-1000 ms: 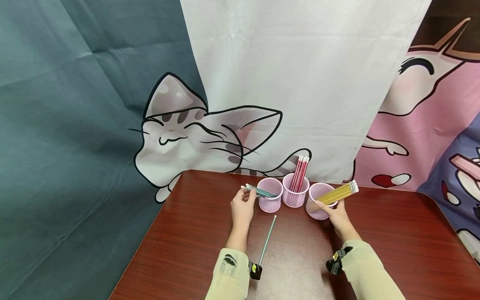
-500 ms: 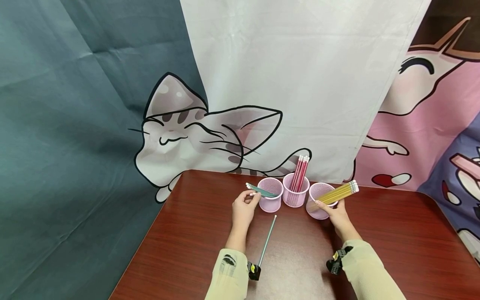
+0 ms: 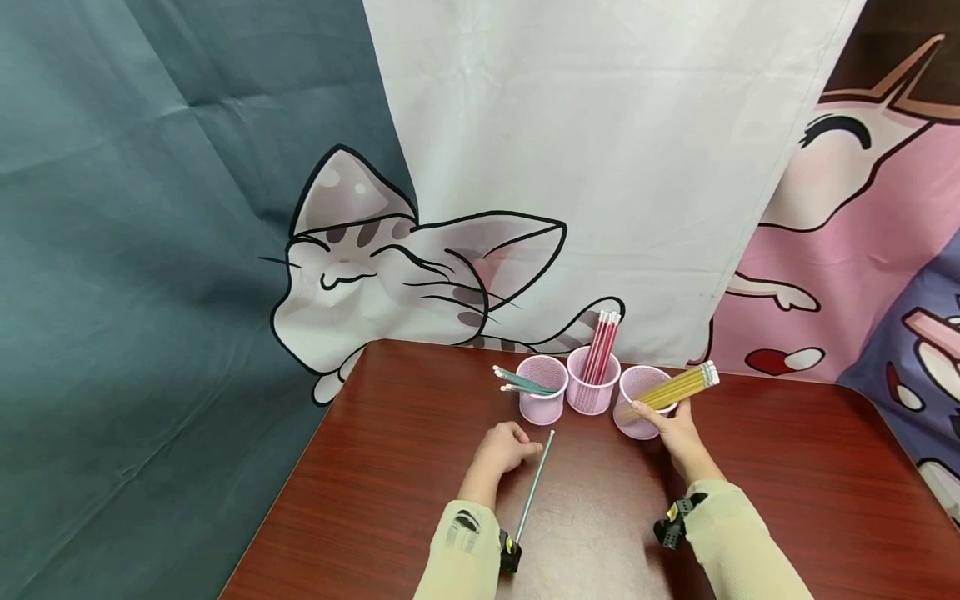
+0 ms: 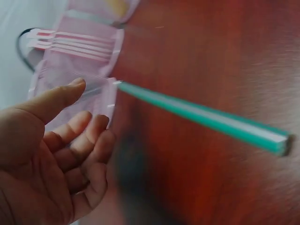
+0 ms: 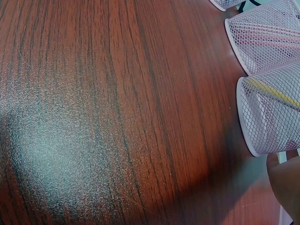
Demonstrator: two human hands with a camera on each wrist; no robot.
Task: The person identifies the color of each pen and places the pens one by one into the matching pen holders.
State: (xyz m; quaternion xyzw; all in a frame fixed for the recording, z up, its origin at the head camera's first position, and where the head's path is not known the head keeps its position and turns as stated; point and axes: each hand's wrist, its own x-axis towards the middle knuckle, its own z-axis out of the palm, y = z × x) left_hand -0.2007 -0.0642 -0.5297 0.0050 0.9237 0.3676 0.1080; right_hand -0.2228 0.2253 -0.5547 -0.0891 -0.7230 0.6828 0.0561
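Observation:
My left hand [image 3: 504, 450] holds nothing, its fingers loosely bent, just left of a single green pencil [image 3: 535, 487] lying on the table. In the left wrist view that pencil [image 4: 201, 115] stretches away to the right of the fingers. Behind it stands a pink mesh pencil cup [image 3: 542, 409] with several green pencils [image 3: 525, 382] leaning left over its rim. My right hand [image 3: 678, 435] grips the right-hand mesh cup [image 3: 633, 423], thumb at the rim. Yellow pencils [image 3: 678, 387] lean right out of this cup, above the hand.
Between these two cups is a middle mesh cup [image 3: 589, 400] with upright red pencils [image 3: 602, 350]. The brown wooden table [image 3: 375, 467] ends at a printed cloth backdrop [image 3: 637, 167] behind the cups.
My left hand has let go of a green pencil at the left cup and moved down and right to beside the loose pencil. The right hand stays on its cup.

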